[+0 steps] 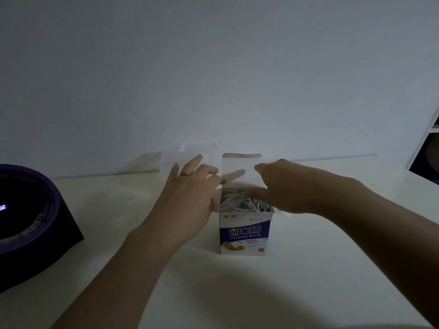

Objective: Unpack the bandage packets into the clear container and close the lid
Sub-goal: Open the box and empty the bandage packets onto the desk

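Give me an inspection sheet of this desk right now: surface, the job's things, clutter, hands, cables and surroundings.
Surface: white table, dimly lit.
Job's things: bandage box upright at centre, top flap raised, packets showing inside; clear container behind it by the wall, partly hidden, lid state unclear.
Clutter: dark purple-rimmed round object at the left edge.
Hands: left hand at the box's left side, fingers fairly straight; right hand at its right side, fingers extended by the flap.
Cables: nothing seen.
Surroundings: plain wall; white shelf at far right.
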### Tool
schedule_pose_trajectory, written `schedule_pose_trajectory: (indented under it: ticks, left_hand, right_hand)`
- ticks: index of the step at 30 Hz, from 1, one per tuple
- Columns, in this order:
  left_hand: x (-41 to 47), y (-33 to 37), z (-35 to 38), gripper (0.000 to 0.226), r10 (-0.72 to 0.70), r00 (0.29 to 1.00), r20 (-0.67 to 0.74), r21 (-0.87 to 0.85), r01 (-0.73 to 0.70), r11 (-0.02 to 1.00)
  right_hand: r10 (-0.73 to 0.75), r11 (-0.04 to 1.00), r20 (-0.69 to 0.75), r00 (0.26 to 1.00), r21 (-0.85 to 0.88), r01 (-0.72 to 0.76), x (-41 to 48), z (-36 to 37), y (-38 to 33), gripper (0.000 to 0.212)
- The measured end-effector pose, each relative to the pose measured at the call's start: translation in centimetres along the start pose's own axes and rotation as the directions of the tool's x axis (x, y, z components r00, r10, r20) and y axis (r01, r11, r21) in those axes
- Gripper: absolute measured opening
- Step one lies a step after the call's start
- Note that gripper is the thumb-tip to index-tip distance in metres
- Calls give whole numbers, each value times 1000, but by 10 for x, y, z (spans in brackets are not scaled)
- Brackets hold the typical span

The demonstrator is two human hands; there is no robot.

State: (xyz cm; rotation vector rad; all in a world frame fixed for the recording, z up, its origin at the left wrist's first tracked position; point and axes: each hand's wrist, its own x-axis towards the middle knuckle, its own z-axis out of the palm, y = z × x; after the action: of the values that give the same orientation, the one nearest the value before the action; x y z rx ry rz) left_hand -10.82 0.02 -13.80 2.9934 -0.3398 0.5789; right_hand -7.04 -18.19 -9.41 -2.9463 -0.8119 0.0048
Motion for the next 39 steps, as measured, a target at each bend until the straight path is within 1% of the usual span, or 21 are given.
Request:
schedule_pose_trajectory:
  ticks: [1, 3, 5, 7, 9, 11, 12, 14, 18, 20, 24, 27, 29, 31, 33, 34, 35, 36, 37, 38, 39]
  left_hand:
    - [0, 2, 1, 52, 8, 999, 35, 3, -8, 1000]
    - [-1, 7, 1, 53, 36, 995, 89, -122, -25, 992]
    - [-4, 11, -1, 54, 54, 988, 145, -246, -17, 969]
    - [-6, 10, -3, 56, 62, 978, 199, -293, -1, 956]
    - [-7, 5, -5, 56, 81, 969, 232, -291, -10, 957]
    - [-8, 2, -8, 55, 87, 968, 237, -309, -10, 951]
    - [-8, 1, -10, 55, 85, 966, 243, -343, 3, 939]
    - [-9, 2, -11, 61, 77, 957, 279, -425, 51, 904]
    - [-10, 2, -6, 85, 47, 921, 386, -567, 196, 800]
    - [-10, 1, -3, 93, 58, 906, 420, -592, 224, 774]
    - [-10, -1, 3, 112, 105, 869, 483, -581, 229, 781]
    - [-12, 1, 11, 124, 146, 854, 499, -639, 250, 727]
    - [-13, 3, 16, 127, 152, 868, 472, -704, 267, 658]
    - [-13, 6, 20, 128, 142, 897, 419, -758, 260, 598]
    - [-12, 10, 23, 129, 85, 932, 353, -791, 249, 559]
    - [-12, 12, 23, 129, 41, 950, 310, -776, 228, 588]
    - [-12, 14, 20, 128, 1, 967, 255, -736, 194, 649]
    - [-11, 17, 17, 128, -34, 980, 198, -659, 158, 735]
    - [-10, 18, 14, 129, -65, 989, 132, -554, 128, 822]
    - [-8, 19, 11, 131, -78, 995, 65, -437, 99, 894]
    - [-8, 20, 8, 134, -80, 997, 10, -326, 79, 942]
  right_hand:
    - [10, 999, 4, 1000, 33, -10, 0, 2, 1, 48]
    - [28, 996, 39, 999, 86, -31, -1, 7, 2, 49]
    - [25, 988, 82, 996, 148, -37, 0, 16, 3, 44]
    - [20, 975, 115, 993, 217, -44, -2, 22, 3, 48]
    - [22, 969, 156, 987, 242, -59, -6, 24, 3, 66]
    - [26, 972, 185, 982, 226, -68, -7, 26, 2, 86]
    - [15, 974, 193, 981, 220, -58, -7, 27, 1, 92]
    - [-25, 974, 209, 978, 224, -23, -7, 26, -2, 96]
    - [-62, 977, 239, 969, 211, 11, -8, 21, -4, 94]
    - [-81, 963, 211, 974, 269, 22, -9, 22, -3, 93]
    - [-162, 869, 76, 984, 482, 106, -14, 34, -2, 106]
    - [-205, 810, -39, 978, 555, 192, -17, 43, 1, 104]
    - [-205, 779, -83, 975, 589, 214, -18, 48, 4, 100]
    - [-202, 744, -92, 975, 633, 214, -18, 49, 8, 94]
    - [-174, 740, -108, 979, 641, 203, -19, 48, 12, 83]
    - [-139, 765, -155, 978, 610, 205, -19, 46, 14, 75]
    - [-94, 800, -231, 968, 561, 212, -19, 44, 14, 65]
    - [-49, 832, -326, 944, 510, 219, -19, 41, 14, 53]
    - [-16, 858, -414, 910, 462, 225, -19, 37, 12, 40]
    - [3, 878, -468, 884, 425, 221, -19, 33, 9, 29]
    - [1, 891, -478, 878, 398, 216, -19, 30, 5, 21]
